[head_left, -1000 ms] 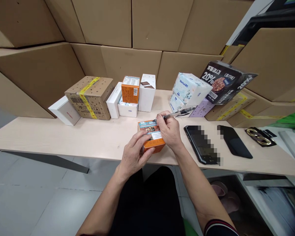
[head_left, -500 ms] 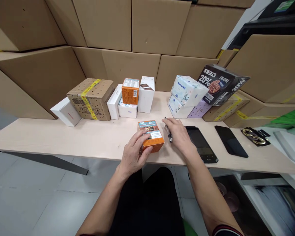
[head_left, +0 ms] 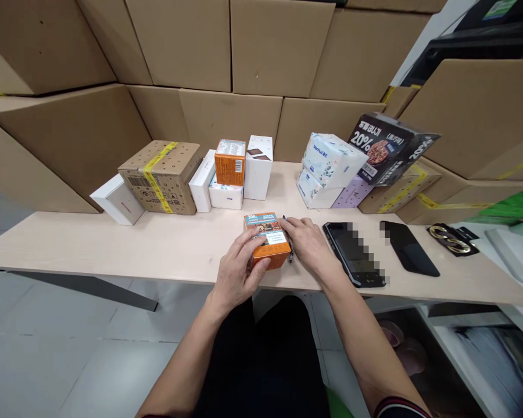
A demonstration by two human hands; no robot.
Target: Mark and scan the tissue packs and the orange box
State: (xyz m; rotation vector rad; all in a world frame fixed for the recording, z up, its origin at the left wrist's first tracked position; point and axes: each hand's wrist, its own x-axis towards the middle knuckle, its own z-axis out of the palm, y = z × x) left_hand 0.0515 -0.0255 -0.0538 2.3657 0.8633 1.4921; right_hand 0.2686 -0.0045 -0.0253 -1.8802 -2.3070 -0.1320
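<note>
A small orange box [head_left: 268, 239] with a printed top label stands near the front edge of the pale wooden table [head_left: 113, 247]. My left hand [head_left: 239, 270] grips its left and near sides, fingers curled round it. My right hand [head_left: 307, 244] lies on the table just right of the box, fingers bent and touching its right side. A pen [head_left: 286, 238] rests on the table between the box and that hand, partly under the fingers; whether the fingers grip it I cannot tell.
Two dark phones [head_left: 353, 254] [head_left: 408, 255] lie to the right. Behind stand a taped carton [head_left: 161, 176], white boxes [head_left: 258, 167], an orange box [head_left: 230, 162], tissue packs [head_left: 329, 165] and a black snack box [head_left: 390, 148]. Large cartons wall the back.
My right hand, which held the pen over the box's label, swung right and down to the table, then slid back against the box. The pen now lies flat. The left hand kept its grip.
</note>
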